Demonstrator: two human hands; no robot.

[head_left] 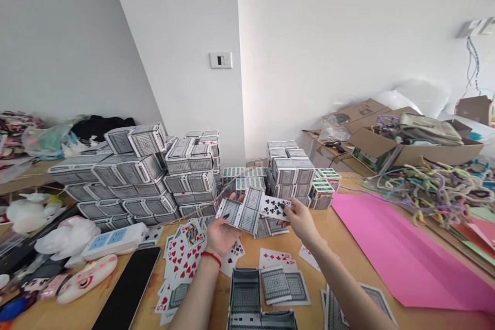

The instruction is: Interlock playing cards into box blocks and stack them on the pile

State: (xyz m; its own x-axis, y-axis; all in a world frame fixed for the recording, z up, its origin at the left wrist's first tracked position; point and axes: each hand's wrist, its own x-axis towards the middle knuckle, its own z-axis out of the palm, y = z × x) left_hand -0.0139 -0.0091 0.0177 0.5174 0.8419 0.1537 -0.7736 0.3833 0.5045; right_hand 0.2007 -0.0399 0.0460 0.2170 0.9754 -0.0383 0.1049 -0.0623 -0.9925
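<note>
- 2 hands are occupied: my left hand grips the folded card piece, thumb on top and fingers beneath, while my right hand pinches the club card near its outer end.
- Both pieces are up over the table, meeting edge to edge; I can't tell if they interlock. If they don't, a slack right pinch could drop the card.
- If I push at an angle, I judge the thin card could buckle or crease.
- Too hard a squeeze from my left thumb could spread the folds or crush a corner.
- My forearms pass close to the open card box and the heart cards; a careless elbow or sleeve could nudge them.
- Just beyond my hands, the stacked card blocks stand several layers high. A forward bump could topple the upper blocks, probably onto my work.
</note>
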